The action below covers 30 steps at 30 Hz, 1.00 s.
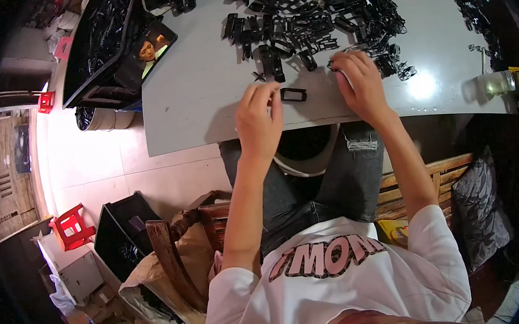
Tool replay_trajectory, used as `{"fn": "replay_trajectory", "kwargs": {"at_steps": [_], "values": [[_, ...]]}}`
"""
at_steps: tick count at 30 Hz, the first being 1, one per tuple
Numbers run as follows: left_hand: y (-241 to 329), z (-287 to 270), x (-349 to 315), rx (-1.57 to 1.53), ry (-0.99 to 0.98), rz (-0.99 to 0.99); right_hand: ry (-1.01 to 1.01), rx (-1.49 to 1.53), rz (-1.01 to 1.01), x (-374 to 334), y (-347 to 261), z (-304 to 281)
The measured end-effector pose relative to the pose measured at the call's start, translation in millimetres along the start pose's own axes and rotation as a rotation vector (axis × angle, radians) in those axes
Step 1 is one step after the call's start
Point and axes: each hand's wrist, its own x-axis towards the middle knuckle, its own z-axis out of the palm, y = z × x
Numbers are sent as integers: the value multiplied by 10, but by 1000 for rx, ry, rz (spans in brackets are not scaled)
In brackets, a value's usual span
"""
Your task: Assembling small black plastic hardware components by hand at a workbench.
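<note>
My left hand is over the near part of the grey table, its fingers bent together in a pinch. Whatever is between those fingertips is too small to make out. A small black piece lies just beyond them. Between my hands, close to the table's front edge, a black rectangular plastic frame rests flat. My right hand is curled, with a small dark part showing at its fingertips. Farther back spreads a loose pile of black plastic parts.
A phone showing a video leans against a large black bin at the left. A lidded jar stands at the table's right end. Below are a black crate, a red stool and a wooden bench.
</note>
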Motion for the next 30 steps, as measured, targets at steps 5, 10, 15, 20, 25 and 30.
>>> {"fn": "replay_trajectory", "kwargs": {"at_steps": [5,10,15,20,25,30], "values": [[71,-27,94,186,-132,117,-435,410,682,-200,-167,-239],[106,16,68,217,-288,109,-617,-168,526,-87,-242,-205],[83,119,5,-4,-296,46,-321,-230,279,-18,-370,-266],[177,223,-39,-477,-322,-118,-232,157,103,-117,-543,-276],[196,137,142,-385,-442,-224,-139,211,351,-373,-346,-401],[-3,206,238,412,-10,92,-218,95,810,-571,-42,-643]]}}
